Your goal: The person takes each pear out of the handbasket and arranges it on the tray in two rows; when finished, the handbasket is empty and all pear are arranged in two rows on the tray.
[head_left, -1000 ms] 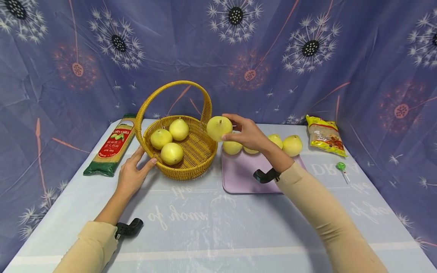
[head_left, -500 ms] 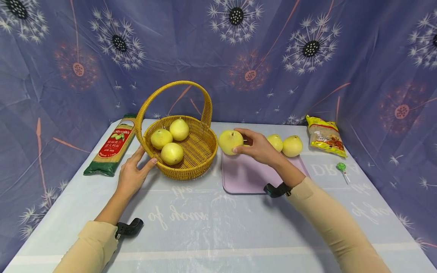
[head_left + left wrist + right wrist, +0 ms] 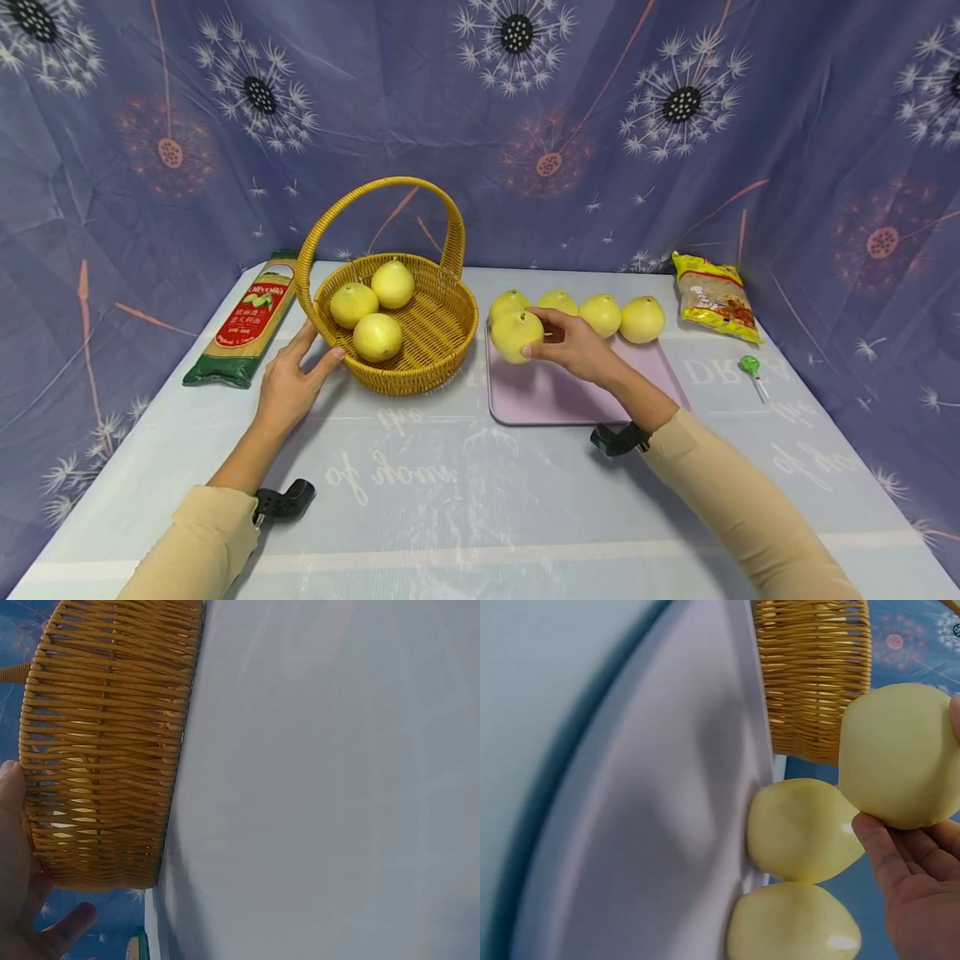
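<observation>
Fingers and thumb of the right hand (image 3: 576, 346) grip a pale yellow fruit (image 3: 517, 337) by its side, above the left part of a lilac tray (image 3: 570, 396). Four more yellow fruits (image 3: 600, 315) stand in a row along the tray's far edge, behind the held one. With fingers spread, the left hand (image 3: 288, 383) touches the left side of a woven basket (image 3: 438, 329), inside which three similar fruits (image 3: 377, 337) sit close together. A red-and-green packet (image 3: 247, 321) lies left of the basket on the pale surface (image 3: 450, 517); a yellow bag (image 3: 716, 298) and a green lollipop (image 3: 750, 367) lie right of the tray
</observation>
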### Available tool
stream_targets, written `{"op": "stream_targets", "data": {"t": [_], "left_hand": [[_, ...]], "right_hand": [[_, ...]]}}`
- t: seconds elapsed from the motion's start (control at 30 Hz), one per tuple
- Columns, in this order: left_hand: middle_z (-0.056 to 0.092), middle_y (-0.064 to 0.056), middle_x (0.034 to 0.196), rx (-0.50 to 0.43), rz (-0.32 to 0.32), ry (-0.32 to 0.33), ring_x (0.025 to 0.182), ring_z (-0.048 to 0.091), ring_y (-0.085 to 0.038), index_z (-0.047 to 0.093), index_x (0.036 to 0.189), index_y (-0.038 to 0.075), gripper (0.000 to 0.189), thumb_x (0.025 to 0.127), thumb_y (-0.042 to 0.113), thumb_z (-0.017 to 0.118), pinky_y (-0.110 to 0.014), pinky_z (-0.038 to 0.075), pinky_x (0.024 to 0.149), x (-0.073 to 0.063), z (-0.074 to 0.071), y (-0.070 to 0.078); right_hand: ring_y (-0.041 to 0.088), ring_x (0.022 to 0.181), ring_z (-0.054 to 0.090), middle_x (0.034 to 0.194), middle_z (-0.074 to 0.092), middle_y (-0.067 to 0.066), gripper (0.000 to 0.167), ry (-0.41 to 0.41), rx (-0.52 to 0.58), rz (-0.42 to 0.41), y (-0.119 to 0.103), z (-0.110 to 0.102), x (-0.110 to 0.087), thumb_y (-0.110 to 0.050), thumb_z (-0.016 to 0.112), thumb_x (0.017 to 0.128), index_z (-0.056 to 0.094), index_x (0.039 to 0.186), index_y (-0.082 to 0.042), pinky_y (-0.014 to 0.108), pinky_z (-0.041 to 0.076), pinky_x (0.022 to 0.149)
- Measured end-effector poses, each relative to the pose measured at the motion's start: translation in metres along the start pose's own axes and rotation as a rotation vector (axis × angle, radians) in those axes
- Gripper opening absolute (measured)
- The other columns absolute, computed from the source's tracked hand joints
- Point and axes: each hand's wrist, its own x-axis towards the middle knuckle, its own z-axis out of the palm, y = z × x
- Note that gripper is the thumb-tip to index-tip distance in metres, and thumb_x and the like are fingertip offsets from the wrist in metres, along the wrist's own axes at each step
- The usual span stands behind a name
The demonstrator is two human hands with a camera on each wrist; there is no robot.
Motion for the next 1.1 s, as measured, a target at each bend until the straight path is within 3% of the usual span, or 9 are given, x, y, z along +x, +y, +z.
{"op": "stream_targets", "data": {"t": [0.33, 0.7, 1.1], "left_hand": [[0.031, -0.007, 0.154, 0.004, 0.002, 0.002, 0.132, 0.035, -0.049, 0.028, 0.149, 0.026, 0.069, 0.090, 0.047, 0.059, -0.067, 0.027, 0.102, 0.000, 0.001, -0.002], [0.031, -0.007, 0.154, 0.000, 0.010, 0.006, 0.133, 0.035, -0.049, 0.029, 0.149, 0.026, 0.070, 0.089, 0.047, 0.059, -0.067, 0.027, 0.103, 0.000, 0.001, -0.002], [0.030, -0.007, 0.154, 0.002, 0.000, 0.000, 0.133, 0.034, -0.049, 0.028, 0.149, 0.025, 0.070, 0.090, 0.047, 0.059, -0.067, 0.026, 0.103, 0.000, 0.000, -0.001]], "right_hand": [[0.031, 0.123, 0.054, 0.137, 0.052, 0.016, 0.072, -0.009, 0.006, -0.015, 0.015, 0.008, -0.001, -0.027, 0.076, 0.079, 0.044, 0.140, -0.005, 0.041, 0.047, 0.101], [0.027, 0.119, 0.055, 0.130, 0.058, 0.011, 0.064, -0.021, -0.021, -0.007, 0.025, 0.014, -0.003, -0.026, 0.075, 0.080, 0.049, 0.136, -0.008, 0.042, 0.046, 0.100], [0.031, 0.126, 0.052, 0.137, 0.052, 0.016, 0.070, -0.076, -0.038, 0.009, 0.031, 0.016, -0.008, -0.030, 0.074, 0.081, 0.044, 0.139, -0.005, 0.045, 0.043, 0.105]]}}
